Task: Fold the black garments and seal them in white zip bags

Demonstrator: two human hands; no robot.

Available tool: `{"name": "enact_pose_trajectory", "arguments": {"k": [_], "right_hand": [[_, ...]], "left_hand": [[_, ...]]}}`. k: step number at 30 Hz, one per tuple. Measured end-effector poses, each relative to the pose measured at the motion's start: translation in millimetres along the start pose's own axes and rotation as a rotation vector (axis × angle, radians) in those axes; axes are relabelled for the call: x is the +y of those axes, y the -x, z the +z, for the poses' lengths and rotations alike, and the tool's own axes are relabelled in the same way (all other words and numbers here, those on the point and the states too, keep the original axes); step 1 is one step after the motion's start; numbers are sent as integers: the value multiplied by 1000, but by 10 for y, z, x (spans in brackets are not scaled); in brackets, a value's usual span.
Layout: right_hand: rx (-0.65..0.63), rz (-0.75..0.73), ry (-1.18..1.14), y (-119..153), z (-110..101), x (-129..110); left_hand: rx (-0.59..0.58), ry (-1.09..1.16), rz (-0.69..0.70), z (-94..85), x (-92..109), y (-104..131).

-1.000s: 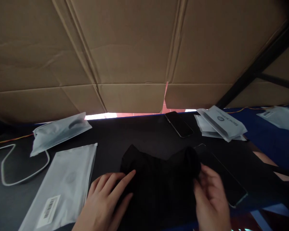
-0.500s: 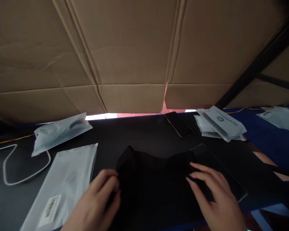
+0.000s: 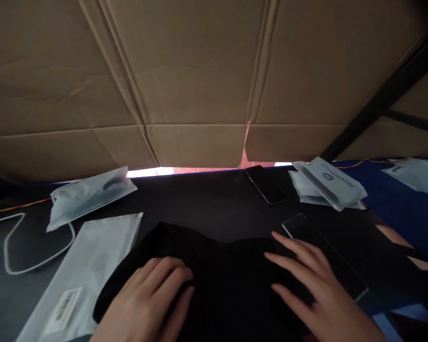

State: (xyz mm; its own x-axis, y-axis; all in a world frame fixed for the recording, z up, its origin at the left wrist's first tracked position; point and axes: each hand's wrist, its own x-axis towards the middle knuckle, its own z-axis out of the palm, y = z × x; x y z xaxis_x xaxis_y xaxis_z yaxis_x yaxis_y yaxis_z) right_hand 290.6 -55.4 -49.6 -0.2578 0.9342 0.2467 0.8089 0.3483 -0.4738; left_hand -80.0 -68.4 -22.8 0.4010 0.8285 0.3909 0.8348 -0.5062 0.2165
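A piece of black cloth [image 3: 221, 280] lies in front of me on the dark table, its upper edge wavy and its left side spread over part of a frosted zip bag [image 3: 89, 266] with a barcode label. On the cloth's left part rests my left hand [image 3: 153, 294], fingers bent and close together; whether they grip the fabric is hard to see. My right hand [image 3: 310, 280] has its fingers spread at the cloth's right side. Just beyond that hand lies a clear-edged dark flat panel [image 3: 328, 251], partly covered by it.
A black phone [image 3: 266, 184] lies near the far edge, beside stacked frosted bags [image 3: 330, 183]. At the left are another frosted bag [image 3: 92, 194] and a white cable [image 3: 7, 247]. Cardboard [image 3: 196, 66] stands behind the table [image 3: 199, 199]. Another bag [image 3: 417, 175] sits far right.
The cloth has spread leftward over the barcode bag. My left hand has moved right and lies on the fabric. The fingers of my right hand have spread wider.
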Motion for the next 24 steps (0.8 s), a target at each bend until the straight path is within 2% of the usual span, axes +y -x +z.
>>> {"name": "enact_pose_trajectory", "arguments": {"k": [2, 4, 6, 8, 10, 11, 12, 14, 16, 17, 19, 21, 24], "right_hand": [[-64, -12, -24, -233, 73, -47], [-4, 44, -85, -427, 141, -38], [164, 133, -137, -577, 189, -15], [368, 206, -142, -675, 219, -36], [529, 188, -100, -707, 241, -130], [538, 125, -83, -699, 254, -197], [489, 34, -73, -677, 274, -268], [241, -149, -55, -612, 336, -389], [-31, -224, -14, -548, 426, -447], [-114, -214, 18, -525, 475, -450], [-189, -157, 74, -499, 560, -422], [-211, -109, 99, -499, 603, -384], [-220, -92, 90, -548, 580, -352]], "left_hand": [[-51, -91, 107, 107, -1, -16], [-100, -169, 200, 177, -74, 68], [-170, -177, 225, 196, -142, 157], [-206, -153, 168, 179, -159, 164], [-190, -131, 84, 165, -129, 75], [-164, -123, 42, 173, -108, 9], [-140, -112, 9, 196, -90, -58], [-127, -88, -33, 289, -72, -167], [-154, -96, -52, 427, -85, -215], [-171, -116, -68, 499, -100, -217], [-174, -173, -120, 625, -146, -201], [-151, -211, -162, 703, -209, -186], [-115, -226, -172, 717, -328, -207]]}}
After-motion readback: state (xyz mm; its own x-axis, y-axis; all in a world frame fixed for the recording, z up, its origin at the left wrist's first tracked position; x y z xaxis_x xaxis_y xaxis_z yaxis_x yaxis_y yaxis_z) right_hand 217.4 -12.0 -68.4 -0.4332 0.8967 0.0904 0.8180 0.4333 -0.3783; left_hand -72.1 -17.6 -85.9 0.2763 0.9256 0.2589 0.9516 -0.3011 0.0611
